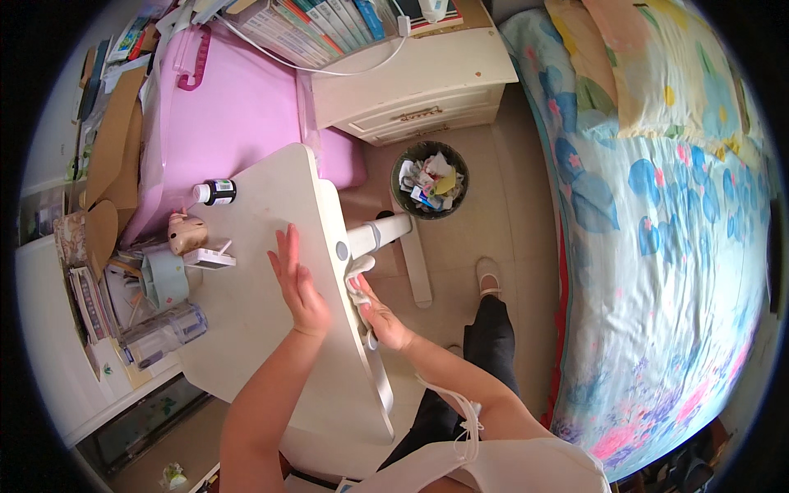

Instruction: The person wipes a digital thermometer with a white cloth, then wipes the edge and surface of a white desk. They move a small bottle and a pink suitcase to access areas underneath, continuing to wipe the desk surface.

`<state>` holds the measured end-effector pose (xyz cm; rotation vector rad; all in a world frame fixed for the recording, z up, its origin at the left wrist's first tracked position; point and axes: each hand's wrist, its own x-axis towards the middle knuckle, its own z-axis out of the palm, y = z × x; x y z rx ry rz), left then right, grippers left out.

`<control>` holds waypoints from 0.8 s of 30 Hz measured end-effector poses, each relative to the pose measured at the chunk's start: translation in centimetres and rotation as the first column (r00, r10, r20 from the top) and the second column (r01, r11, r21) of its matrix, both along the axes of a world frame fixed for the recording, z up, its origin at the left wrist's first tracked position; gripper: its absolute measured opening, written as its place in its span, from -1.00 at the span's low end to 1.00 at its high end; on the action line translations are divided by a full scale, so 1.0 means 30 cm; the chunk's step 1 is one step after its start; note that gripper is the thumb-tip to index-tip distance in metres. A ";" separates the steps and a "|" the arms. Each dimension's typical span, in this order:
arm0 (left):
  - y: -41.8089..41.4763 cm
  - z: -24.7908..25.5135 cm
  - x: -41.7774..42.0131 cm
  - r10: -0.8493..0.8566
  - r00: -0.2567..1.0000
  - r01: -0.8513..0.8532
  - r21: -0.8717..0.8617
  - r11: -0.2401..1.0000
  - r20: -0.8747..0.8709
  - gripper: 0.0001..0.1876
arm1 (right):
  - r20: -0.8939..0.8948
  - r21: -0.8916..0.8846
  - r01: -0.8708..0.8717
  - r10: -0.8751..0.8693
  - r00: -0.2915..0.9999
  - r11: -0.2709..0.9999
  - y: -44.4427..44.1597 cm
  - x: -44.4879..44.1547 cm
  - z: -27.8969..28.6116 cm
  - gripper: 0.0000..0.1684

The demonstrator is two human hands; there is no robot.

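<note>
My left hand (298, 283) is raised over the white desk top (253, 345), its fingers extended and nothing in it. At the desk's right edge, my right hand (382, 314) presses a crumpled white cloth or tissue (359, 280) against the side of the board. A dark bottle with a white cap (216, 192) lies on its side near the desk's far left corner. Beside it are a pig-shaped figurine (188, 232) and a small white device (211, 257). A clear plastic bottle (166, 336) lies near the left edge.
A bin full of crumpled waste (430, 179) stands on the floor beyond the desk's white support arm (379, 234). A white drawer cabinet (419, 105) holds books (327, 31). To the right is a bed with a floral cover (653, 277). Cardboard (117, 154) and pink plastic (240, 111) border the desk.
</note>
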<state>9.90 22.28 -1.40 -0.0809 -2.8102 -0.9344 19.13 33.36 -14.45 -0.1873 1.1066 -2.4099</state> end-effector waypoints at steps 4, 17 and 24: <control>0.026 0.001 -0.017 -0.043 0.998 0.047 -0.097 0.994 0.036 -0.52 | -0.254 0.177 0.244 -0.195 0.947 0.953 -0.042 -0.213 -0.019 -0.35; 0.005 -0.009 -0.011 -0.006 0.999 0.011 -0.129 0.992 0.038 -0.56 | 0.233 -0.113 0.073 -0.045 0.971 0.991 -0.042 0.168 -0.042 -0.34; 0.021 -0.013 -0.016 -0.006 0.999 0.010 -0.129 0.992 0.038 -0.55 | 0.303 -0.213 -0.028 0.093 0.948 0.977 0.000 -0.047 -0.010 -0.30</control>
